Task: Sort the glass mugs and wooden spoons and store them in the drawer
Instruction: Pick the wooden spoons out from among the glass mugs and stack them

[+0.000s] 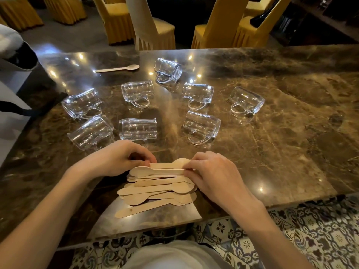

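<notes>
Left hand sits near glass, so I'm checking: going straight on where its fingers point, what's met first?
The left hand would meet the spoons it pinches, then probably the right hand.

Eight clear glass mugs with handles (137, 94) lie on the one brown marble tabletop (291, 133). The flat pale wooden spoons come as one lone spoon (117, 68) at the far side and a near heap (159, 191). The heap holds at least eight, overlapping too much for an exact count. There are two bare hands, left hand (116, 158) and right hand (211, 171). Beyond stand at least five chairs in yellow skirted covers (114, 20).
</notes>
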The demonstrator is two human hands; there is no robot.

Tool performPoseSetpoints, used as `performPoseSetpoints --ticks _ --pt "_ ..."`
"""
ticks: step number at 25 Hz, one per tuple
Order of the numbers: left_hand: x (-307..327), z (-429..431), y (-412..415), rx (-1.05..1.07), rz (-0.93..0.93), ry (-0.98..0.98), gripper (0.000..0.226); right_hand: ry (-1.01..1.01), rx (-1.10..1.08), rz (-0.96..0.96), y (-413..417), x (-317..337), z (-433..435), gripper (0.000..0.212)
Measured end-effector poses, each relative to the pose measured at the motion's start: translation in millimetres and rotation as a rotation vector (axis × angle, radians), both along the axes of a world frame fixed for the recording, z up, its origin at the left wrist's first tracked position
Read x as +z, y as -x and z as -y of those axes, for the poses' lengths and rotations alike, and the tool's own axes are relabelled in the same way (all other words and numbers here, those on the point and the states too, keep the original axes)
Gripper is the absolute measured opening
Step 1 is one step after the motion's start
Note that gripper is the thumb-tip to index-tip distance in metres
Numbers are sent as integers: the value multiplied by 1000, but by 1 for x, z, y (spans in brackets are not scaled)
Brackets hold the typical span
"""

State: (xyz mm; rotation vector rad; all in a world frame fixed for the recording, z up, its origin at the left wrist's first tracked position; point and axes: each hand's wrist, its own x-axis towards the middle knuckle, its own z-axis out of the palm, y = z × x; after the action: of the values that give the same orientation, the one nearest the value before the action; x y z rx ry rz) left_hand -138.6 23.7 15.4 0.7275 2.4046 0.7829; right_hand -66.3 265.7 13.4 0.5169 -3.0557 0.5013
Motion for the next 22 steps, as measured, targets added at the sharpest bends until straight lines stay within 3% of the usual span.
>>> performPoseSetpoints --ticks 10,17,22 --pt "-6 8 -14 143 -121 -60 24 37 -55 -76 1 -4 -3 20" --pt "-4 16 -52 455 -599 -127 26 99 -9 -111 29 17 10 20" --pt "-20 18 -74 570 -619 12 24 186 29 -194 68 40 37 18"
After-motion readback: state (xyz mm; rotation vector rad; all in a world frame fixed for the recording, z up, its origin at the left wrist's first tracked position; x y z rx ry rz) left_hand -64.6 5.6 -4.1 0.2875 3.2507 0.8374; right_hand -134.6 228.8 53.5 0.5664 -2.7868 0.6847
